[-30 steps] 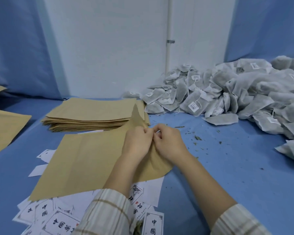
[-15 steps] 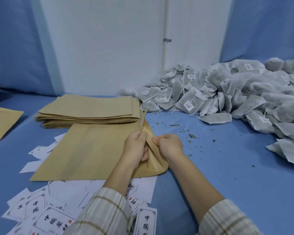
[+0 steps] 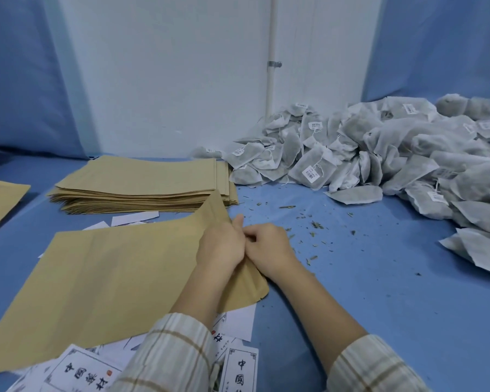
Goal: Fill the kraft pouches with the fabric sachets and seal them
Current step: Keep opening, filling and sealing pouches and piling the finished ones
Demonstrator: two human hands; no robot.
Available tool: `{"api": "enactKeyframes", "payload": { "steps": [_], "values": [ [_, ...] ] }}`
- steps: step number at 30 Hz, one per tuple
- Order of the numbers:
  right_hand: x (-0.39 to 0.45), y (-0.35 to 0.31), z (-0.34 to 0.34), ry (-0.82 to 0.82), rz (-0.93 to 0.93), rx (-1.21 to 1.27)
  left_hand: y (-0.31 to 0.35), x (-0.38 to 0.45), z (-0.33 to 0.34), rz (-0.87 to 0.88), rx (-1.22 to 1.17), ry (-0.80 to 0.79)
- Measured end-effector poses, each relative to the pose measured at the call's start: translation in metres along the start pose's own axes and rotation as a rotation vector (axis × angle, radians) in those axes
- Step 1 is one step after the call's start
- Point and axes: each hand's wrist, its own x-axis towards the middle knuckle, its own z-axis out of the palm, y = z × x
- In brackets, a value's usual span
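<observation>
A flat kraft pouch (image 3: 105, 281) lies on the blue table in front of me, its mouth end at the right. My left hand (image 3: 219, 244) pinches the pouch's mouth edge, thumb up. My right hand (image 3: 269, 247) sits right beside it, fingers curled on the same edge. The two hands touch. A big heap of grey-white fabric sachets (image 3: 379, 154) with small barcode tags fills the back right of the table. A stack of empty kraft pouches (image 3: 142, 185) lies behind the one I hold.
White printed label cards (image 3: 238, 372) are scattered under and in front of the pouch near the table's front edge. Dried herb crumbs (image 3: 314, 224) litter the blue surface right of my hands. More kraft pouches (image 3: 0, 202) lie at the far left.
Both hands have kept hold of the pouch mouth. After pulling it slightly apart half a second ago, they have come back together, touching, with the top corner of the mouth standing up.
</observation>
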Motion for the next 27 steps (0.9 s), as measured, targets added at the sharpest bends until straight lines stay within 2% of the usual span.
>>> {"api": "enactKeyframes", "payload": {
  "steps": [5,8,10,13,20,23,27],
  "values": [
    [0.000,0.001,0.001,0.038,0.138,0.190,-0.011,0.000,0.002,0.127,-0.130,0.025],
    [0.003,0.001,-0.001,-0.004,0.189,0.256,-0.014,0.001,0.005,0.143,-0.233,0.057],
    [0.003,0.000,-0.002,-0.036,0.175,0.202,-0.016,0.001,0.006,0.137,-0.305,0.062],
    [0.002,-0.003,0.002,0.006,0.158,0.062,-0.017,-0.003,0.007,0.164,-0.336,0.098],
    [0.011,-0.002,0.009,0.103,0.348,0.018,-0.013,-0.011,0.004,0.121,-0.496,0.184],
    [0.010,0.002,0.007,0.113,0.285,0.041,-0.011,-0.010,-0.001,0.141,-0.459,0.167],
    [0.005,0.005,-0.002,0.210,-0.030,-0.035,-0.001,-0.005,-0.008,0.186,-0.325,0.196]
  ]
}}
